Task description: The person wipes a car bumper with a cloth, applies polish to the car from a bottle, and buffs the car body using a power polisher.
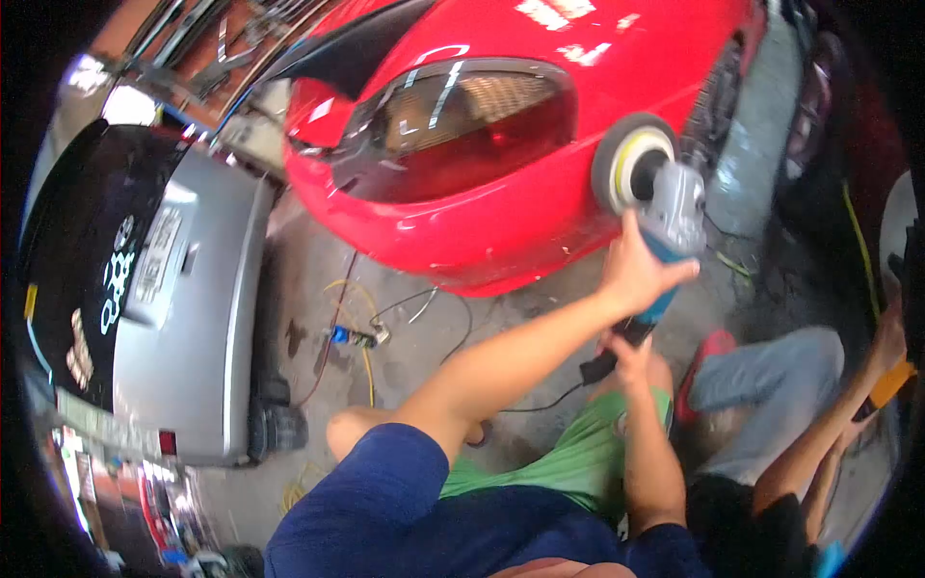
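Both of my hands hold a teal polisher with a silver gear head and a round foam pad. My left hand grips the body just behind the head, its fingers partly hidden. Lower down, my right hand is closed around the black rear end, near the power cord. The pad stands at the side of a red car, close to its wheel; I cannot tell whether it touches the paint. Motion blurs the tool slightly.
At the right, a co-worker in jeans crouches, with an orange object at the hand. A silver car is parked at the left. Cords and a blue plug connector lie on the concrete floor.
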`<state>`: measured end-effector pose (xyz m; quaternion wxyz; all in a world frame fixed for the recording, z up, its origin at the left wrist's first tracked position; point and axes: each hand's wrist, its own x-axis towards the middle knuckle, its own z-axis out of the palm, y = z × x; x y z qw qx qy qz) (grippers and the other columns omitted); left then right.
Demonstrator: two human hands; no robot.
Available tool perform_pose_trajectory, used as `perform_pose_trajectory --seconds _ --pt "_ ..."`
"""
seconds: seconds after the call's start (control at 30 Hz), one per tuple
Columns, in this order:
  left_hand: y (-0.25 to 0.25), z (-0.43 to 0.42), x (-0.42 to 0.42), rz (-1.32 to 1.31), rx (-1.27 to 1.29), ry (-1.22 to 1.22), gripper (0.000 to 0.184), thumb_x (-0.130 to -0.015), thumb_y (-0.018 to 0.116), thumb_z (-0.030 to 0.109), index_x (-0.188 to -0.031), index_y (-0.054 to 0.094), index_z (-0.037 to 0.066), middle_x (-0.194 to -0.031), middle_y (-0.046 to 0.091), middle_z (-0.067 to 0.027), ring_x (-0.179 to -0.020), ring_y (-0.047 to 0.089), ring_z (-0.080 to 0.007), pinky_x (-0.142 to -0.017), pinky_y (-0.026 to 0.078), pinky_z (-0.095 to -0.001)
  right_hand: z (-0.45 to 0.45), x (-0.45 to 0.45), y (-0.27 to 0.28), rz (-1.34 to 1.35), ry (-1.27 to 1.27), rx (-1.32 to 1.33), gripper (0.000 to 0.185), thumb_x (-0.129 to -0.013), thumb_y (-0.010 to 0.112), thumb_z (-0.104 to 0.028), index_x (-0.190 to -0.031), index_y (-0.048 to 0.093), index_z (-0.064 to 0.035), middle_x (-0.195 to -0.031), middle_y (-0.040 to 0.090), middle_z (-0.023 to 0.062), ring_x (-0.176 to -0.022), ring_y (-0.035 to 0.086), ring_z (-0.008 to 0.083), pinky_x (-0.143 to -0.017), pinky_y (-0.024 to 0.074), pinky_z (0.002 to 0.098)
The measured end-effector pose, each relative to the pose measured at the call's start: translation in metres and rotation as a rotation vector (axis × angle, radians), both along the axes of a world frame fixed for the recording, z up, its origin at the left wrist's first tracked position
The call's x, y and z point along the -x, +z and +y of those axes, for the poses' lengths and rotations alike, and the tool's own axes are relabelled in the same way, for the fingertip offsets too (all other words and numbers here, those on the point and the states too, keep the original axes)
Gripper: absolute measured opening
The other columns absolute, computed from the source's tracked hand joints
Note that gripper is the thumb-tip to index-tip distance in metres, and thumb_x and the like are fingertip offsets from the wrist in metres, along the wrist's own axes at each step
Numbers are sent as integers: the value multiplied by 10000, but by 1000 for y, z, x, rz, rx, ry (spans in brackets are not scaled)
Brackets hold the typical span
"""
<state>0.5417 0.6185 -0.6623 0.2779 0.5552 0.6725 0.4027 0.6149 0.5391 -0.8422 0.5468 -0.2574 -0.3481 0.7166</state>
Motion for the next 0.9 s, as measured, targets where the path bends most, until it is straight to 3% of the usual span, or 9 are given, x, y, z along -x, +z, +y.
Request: perform_pose_trajectory --seconds 0.2,0.23,0.3,0.4,0.5,0.63,0.67,0.7,0.9 --pt "2 -132 95 -20 -17 -27 1105 -671 958 445 -1433 321 -40 -1275 625 -295 -1213 642 -418 -1058 489 -485 -138 57 -4 -243 180 177 542 -794 858 -77 -1232 548 9 -1070 674 92 -946 673 209 -853 555 373" --pt "7 -153 109 -35 -43 -26 1097 -676 958 437 -1437 328 -37 -1281 622 -282 -1223 638 -394 -1074 481 -469 -153 68 14 -300 59 110 310 -789 838 -50 -1038 656 -24 -918 695 49 -798 677 163 -730 555 338" --pt "16 -188 138 -154 -71 14 1086 -695 947 384 -1485 321 -18 -1339 594 -216 -1264 610 -319 -1105 463 -453 -179 82 8 -426 155 85 287 -777 851 -73 -1002 682 -15 -923 709 51 -826 683 161 -770 554 347" --pt "19 -230 184 -446 -122 73 1081 -720 926 309 -1544 296 8 -1402 555 -154 -1296 580 -261 -1117 461 -441 -178 108 89 -498 264 -7 281 -765 874 -111 -953 692 -8 -896 716 48 -819 681 154 -767 554 345" --pt "32 -252 236 -643 -118 92 1039 -715 911 268 -1536 326 12 -1363 588 -145 -1243 615 -245 -1079 495 -431 -188 150 95 -538 313 -107 300 -802 885 -170 -1006 737 -8 -909 754 56 -824 691 136 -774 558 342" --pt "23 -264 319 -846 -193 175 757 -719 867 246 -1366 558 3 -1201 677 -125 -1087 674 -243 -955 557 -416 -192 212 135 -666 360 -160 454 -789 929 -301 -1042 734 22 -931 778 88 -838 709 155 -773 571 360" --pt "23 -264 341 -908 -254 168 716 -736 848 268 -1344 580 1 -1146 688 -124 -1026 693 -248 -904 584 -419 -188 226 160 -782 351 -212 555 -770 937 -385 -1043 723 49 -919 782 132 -820 721 189 -765 577 384" --pt "14 -266 370 -837 -164 138 810 -784 740 427 -1420 517 -24 -1284 661 -190 -1106 698 -332 -916 611 -477 -189 242 162 -812 376 -228 595 -761 937 -418 -1044 719 58 -904 779 151 -811 726 203 -759 578 394" --pt "38 -248 485 -1018 -300 193 866 -870 621 642 -1453 496 15 -1253 671 -199 -1045 715 -351 -846 624 -492 -162 347 187 -919 423 -397 747 -766 854 -616 -1116 712 28 -793 723 237 -696 730 350 -686 569 454"
